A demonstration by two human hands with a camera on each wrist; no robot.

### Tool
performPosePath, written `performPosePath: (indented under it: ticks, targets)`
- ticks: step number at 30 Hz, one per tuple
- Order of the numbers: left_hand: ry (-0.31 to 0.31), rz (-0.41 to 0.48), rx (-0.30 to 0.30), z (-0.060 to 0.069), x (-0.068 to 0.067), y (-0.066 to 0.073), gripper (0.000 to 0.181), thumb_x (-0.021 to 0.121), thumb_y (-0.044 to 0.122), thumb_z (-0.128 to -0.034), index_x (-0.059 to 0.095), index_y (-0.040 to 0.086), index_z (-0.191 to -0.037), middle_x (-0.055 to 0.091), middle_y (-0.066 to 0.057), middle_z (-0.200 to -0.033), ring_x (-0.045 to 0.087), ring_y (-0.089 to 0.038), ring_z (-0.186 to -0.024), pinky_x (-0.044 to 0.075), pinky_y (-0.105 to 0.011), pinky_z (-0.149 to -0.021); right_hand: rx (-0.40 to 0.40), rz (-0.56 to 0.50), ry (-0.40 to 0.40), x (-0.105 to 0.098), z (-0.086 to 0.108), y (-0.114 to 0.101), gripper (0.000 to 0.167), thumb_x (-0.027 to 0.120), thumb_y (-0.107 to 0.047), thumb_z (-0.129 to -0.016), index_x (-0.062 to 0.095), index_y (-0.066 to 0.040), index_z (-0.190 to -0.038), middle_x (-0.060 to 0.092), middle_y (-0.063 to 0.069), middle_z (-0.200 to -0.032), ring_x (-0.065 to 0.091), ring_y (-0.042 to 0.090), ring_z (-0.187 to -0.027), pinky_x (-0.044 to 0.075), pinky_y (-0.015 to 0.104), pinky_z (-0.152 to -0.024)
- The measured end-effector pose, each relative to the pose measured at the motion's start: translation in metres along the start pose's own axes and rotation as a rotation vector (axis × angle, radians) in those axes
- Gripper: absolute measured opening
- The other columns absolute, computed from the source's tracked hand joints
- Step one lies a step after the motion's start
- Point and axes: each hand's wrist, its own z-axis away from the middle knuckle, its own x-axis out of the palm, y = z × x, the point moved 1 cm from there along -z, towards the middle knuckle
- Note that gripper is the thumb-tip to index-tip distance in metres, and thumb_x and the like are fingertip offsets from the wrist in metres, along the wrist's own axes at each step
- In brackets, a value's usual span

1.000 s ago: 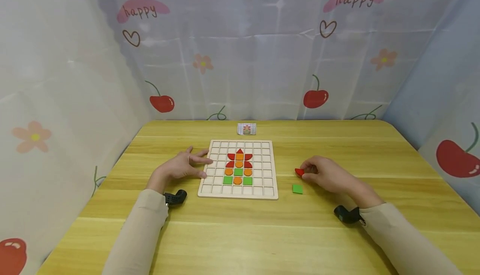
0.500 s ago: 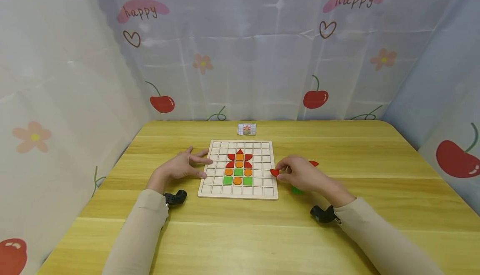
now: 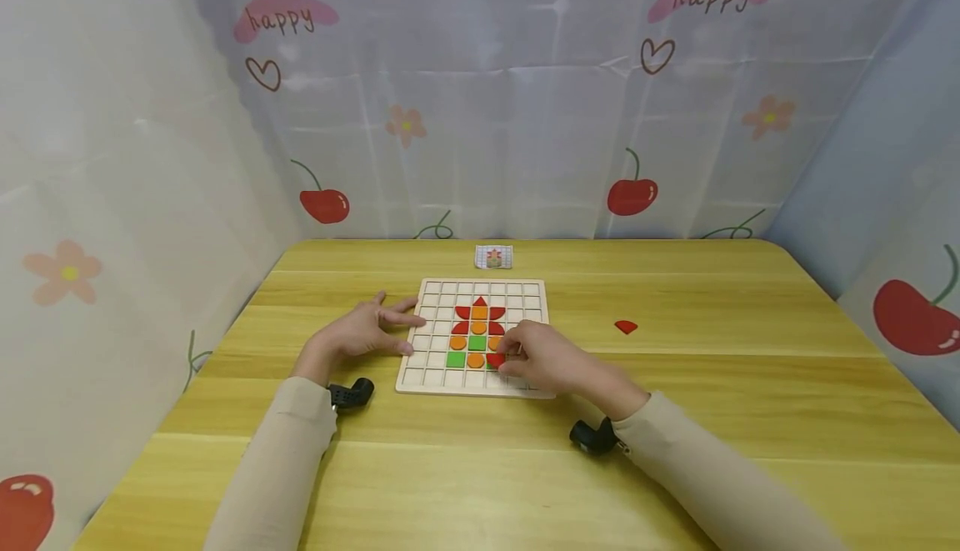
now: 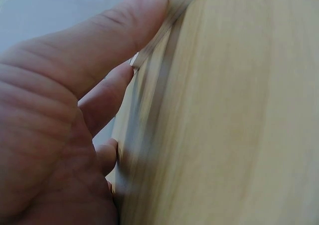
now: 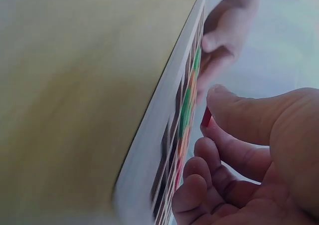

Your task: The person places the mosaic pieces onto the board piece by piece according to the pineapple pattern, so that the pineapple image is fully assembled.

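Observation:
A pale wooden grid board (image 3: 435,380) bears flat pieces: red ones (image 3: 462,313), orange ones (image 3: 476,360) and green squares (image 3: 456,359). My left hand (image 3: 362,331) rests at the board's left edge, fingers spread; the left wrist view shows its thumb (image 4: 134,23) against the edge. Over the board's lower right part, my right hand (image 3: 546,357) pinches a red rounded piece (image 3: 494,360) between thumb and finger. In the right wrist view this piece (image 5: 206,117) shows edge-on above the board. It partly covers a green square below.
A red quarter-circle piece (image 3: 626,327) lies on the wooden table (image 3: 712,301), right of the board. A small card (image 3: 493,257) with a printed coloured figure on a grid lies behind the board. Patterned curtains (image 3: 525,134) hang around the table.
My right hand has carried the red piece leftward from the table to over the board. The red quarter-circle is uncovered; the loose green square is out of sight behind my right wrist. My left hand stays put.

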Motion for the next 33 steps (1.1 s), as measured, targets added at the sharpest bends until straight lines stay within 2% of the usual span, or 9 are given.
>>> performPosePath:
  ticks: [6,10,18,33]
  targets:
    - [-0.006,-0.004,0.006,0.001,-0.001,-0.001,0.053,0.084,0.039,-0.0844,0.070,0.034,-0.135,0.029,0.014,-0.169,-0.016,-0.037,-0.160,-0.008,-0.073,-0.122,-0.105,0.054,-0.014,0.016,-0.009,-0.022,0.014,0.079,-0.016,-0.092,0.075,-0.007,-0.102,0.068,0.000,-0.094,0.058,0.014,-0.088,0.051,0.031,-0.082]
    - [-0.004,-0.004,0.017,0.000,0.000,-0.001,0.053,0.084,0.040,-0.0845,0.070,0.034,-0.135,0.029,0.013,-0.169,-0.016,-0.037,-0.160,-0.007,-0.073,-0.122,-0.143,0.089,-0.030,0.025,-0.014,-0.033,0.011,0.077,-0.016,-0.093,0.075,-0.007,-0.100,0.065,0.000,-0.091,0.054,0.014,-0.086,0.048,0.030,-0.078]
    - [-0.006,0.001,0.022,0.000,0.000,0.000,0.053,0.084,0.040,-0.0840,0.070,0.034,-0.134,0.030,0.013,-0.169,-0.016,-0.037,-0.160,-0.007,-0.073,-0.122,-0.133,0.166,-0.010,0.036,-0.019,-0.042,0.012,0.078,-0.018,-0.091,0.074,-0.009,-0.097,0.059,-0.001,-0.086,0.050,0.013,-0.079,0.045,0.027,-0.071]
    - [-0.002,0.006,0.013,0.001,0.000,0.000,0.052,0.084,0.039,-0.0844,0.070,0.033,-0.134,0.030,0.014,-0.169,-0.016,-0.037,-0.160,-0.007,-0.073,-0.122,-0.111,0.176,0.013,0.035,-0.018,-0.042,0.016,0.082,-0.023,-0.088,0.075,-0.011,-0.095,0.055,0.000,-0.087,0.048,0.015,-0.078,0.043,0.029,-0.069]
